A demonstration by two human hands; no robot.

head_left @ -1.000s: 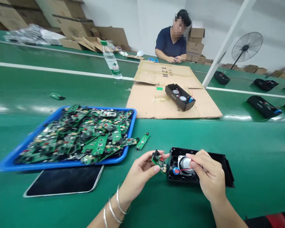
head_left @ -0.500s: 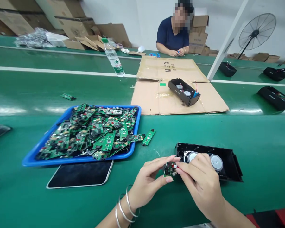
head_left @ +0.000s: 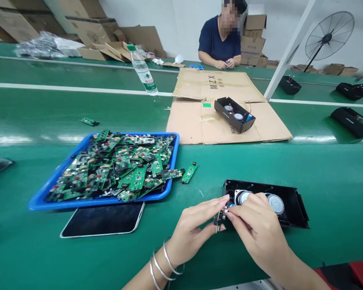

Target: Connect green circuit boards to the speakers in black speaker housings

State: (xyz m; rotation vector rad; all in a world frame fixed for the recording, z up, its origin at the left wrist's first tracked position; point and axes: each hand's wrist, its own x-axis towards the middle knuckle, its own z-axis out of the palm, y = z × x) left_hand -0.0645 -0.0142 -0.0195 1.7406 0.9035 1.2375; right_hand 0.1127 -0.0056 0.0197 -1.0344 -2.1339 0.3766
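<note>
My left hand grips a small circuit board between thumb and fingers, its edge turned toward me. My right hand is closed in a pinch on a small white connector at the board's side. Whether the connector is fully seated cannot be seen. Just behind both hands lies an open black speaker housing with two round silver speakers; the right hand covers part of it. A bit of blue shows between the hands, mostly hidden.
A blue tray heaped with circuit boards overlaps a phone. One loose board lies beside it. Farther back, another speaker housing rests on flattened cardboard, near a water bottle. A co-worker sits opposite.
The circuit board has been turned more edge-on and shifted slightly right in my left hand. My right hand stays pinched at the connector. The view has tilted slightly.
</note>
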